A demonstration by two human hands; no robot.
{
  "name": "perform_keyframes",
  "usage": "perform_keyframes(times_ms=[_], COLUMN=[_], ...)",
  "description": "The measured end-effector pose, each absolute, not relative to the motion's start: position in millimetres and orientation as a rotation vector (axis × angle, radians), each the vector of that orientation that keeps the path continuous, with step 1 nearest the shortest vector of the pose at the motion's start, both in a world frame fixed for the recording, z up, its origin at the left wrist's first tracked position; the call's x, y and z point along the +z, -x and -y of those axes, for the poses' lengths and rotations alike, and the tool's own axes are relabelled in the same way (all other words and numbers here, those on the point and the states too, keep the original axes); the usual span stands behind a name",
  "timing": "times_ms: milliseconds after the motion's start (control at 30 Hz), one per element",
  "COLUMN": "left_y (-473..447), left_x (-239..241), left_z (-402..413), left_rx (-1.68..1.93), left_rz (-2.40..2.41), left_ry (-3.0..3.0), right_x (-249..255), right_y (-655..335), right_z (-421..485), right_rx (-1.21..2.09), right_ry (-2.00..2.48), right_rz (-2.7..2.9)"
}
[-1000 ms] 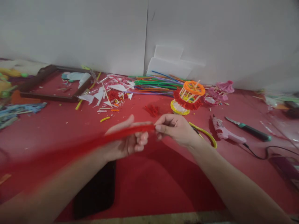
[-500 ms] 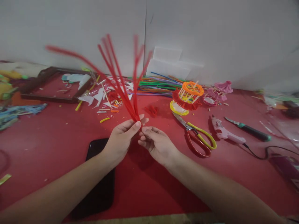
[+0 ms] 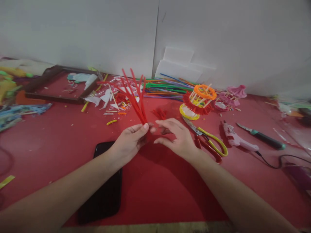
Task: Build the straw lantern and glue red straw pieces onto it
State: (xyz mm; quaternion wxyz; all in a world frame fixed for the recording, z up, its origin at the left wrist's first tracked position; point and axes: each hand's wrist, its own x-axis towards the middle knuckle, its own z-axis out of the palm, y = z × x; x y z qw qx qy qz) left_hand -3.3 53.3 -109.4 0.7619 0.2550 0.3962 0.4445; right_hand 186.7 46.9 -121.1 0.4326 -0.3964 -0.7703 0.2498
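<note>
Red pipe cleaners (image 3: 134,97), likely light, fuzzy and easily bent, fan upward above the red table (image 3: 157,194). The left hand (image 3: 128,142) pinches their gathered lower ends. The right hand (image 3: 178,139), fingers loosely spread, sits just beside, perhaps touching the base. Holding them low, where the stems meet, seems surest.

The red stems' (image 3: 136,97) lower ends vanish between the left hand's (image 3: 128,140) fingers (image 3: 139,130). Its forearm hides a band of the dark phone (image 3: 104,197). The right hand (image 3: 178,137) covers part of the scissors (image 3: 215,145). At 3 o'clock, blurred clutter (image 3: 297,108) runs off the edge.

Dim, soft indoor light; edges stretched, slightly blurred.
</note>
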Motion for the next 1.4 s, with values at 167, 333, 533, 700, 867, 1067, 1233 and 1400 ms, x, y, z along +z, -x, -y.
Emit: perform_keyframes(times_ms=[167,333,533,700,867,1067,1233,1400], left_y=[0,-1,-1,0,1,2,4,5], left_x=[-111,-112,-112,-115,-116,-117,-115,-113], left_z=[-49,-48,-47,-46,-45,-45,-44,-42], left_rx=[0.931,0.924,0.939,0.941,0.928,0.919,0.857,0.696], left_rz=[-0.762,-0.729,-0.742,-0.775,-0.801,-0.839,-0.842,-0.802], left_ry=[-0.686,-0.717,-0.773,-0.862,-0.944,-0.991,-1.107,-1.276], right_x=[-121,-123,-121,-120,-120,-121,-118,-109], right_y=[-187,-185,-187,-186,-184,-180,-175,-180], right_z=[-48,-46,-45,-44,-43,-41,-41,-46], right_rx=[0.356,0.308,0.305,0.350,0.406,0.484,1.171,1.638], right_ry=[0.856,0.861,0.833,0.862,0.866,0.901,0.951,0.993], right_rz=[2.103,2.150,2.132,2.159,2.111,2.052,1.515,1.361])
